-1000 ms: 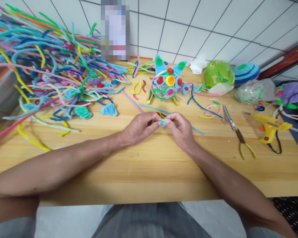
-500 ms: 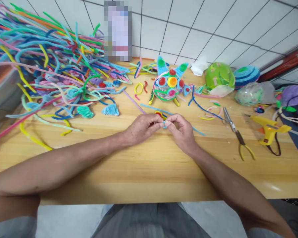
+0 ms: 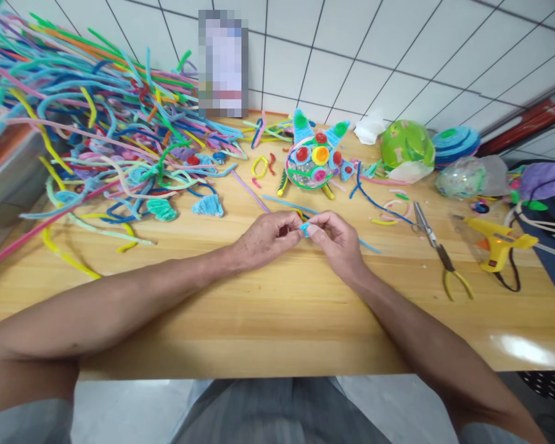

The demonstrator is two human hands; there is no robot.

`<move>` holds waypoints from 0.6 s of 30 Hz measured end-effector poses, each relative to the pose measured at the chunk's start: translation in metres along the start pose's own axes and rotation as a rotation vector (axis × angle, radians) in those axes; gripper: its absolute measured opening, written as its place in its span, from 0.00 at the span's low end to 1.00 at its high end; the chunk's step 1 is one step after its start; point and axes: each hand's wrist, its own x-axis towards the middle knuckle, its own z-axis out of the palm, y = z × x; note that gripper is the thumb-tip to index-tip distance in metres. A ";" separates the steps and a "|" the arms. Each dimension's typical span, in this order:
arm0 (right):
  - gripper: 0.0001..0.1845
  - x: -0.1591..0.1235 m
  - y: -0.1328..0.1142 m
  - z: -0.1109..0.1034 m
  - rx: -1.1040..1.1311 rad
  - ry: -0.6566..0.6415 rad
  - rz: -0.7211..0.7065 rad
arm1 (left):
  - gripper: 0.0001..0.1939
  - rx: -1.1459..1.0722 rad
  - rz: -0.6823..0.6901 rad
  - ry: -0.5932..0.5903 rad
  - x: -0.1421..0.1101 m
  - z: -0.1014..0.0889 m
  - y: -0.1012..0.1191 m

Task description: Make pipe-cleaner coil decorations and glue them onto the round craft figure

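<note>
Both left hand (image 3: 269, 242) and right hand (image 3: 338, 245) pinch small blue fuzzy coil (image 3: 306, 229); loosened fingertips could unwind it.

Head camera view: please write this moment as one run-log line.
left hand: pinching small blue pipe-cleaner piece | right hand: pinching same piece | beyond hands: eared pipe-cleaner creature | right side: yellow glue gun

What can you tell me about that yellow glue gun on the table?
The glue gun lies on its side on the wooden table. Its body looks like yellow plastic, with an orange trigger, a reddish switch on the grip and a dark cord curving beside it. The nozzle points left. Neither the left hand nor the right hand touches it.
</note>
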 end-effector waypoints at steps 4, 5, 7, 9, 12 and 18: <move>0.10 -0.001 -0.004 0.001 -0.059 -0.016 -0.009 | 0.09 0.079 0.076 -0.010 0.000 -0.001 0.002; 0.11 -0.001 -0.004 0.001 -0.052 -0.016 -0.007 | 0.09 0.092 0.092 -0.010 0.001 -0.001 0.002; 0.12 -0.002 -0.006 0.002 -0.020 -0.005 0.013 | 0.10 0.098 0.102 -0.007 0.001 -0.001 0.002; 0.13 -0.001 -0.006 0.002 0.029 0.011 0.051 | 0.10 0.084 0.085 0.008 0.001 -0.001 0.001; 0.14 0.000 -0.005 0.003 0.109 0.028 0.101 | 0.12 0.027 0.043 0.023 0.001 0.001 -0.002; 0.17 0.003 0.000 0.004 0.207 0.038 0.164 | 0.17 -0.186 -0.058 0.087 0.004 -0.001 -0.003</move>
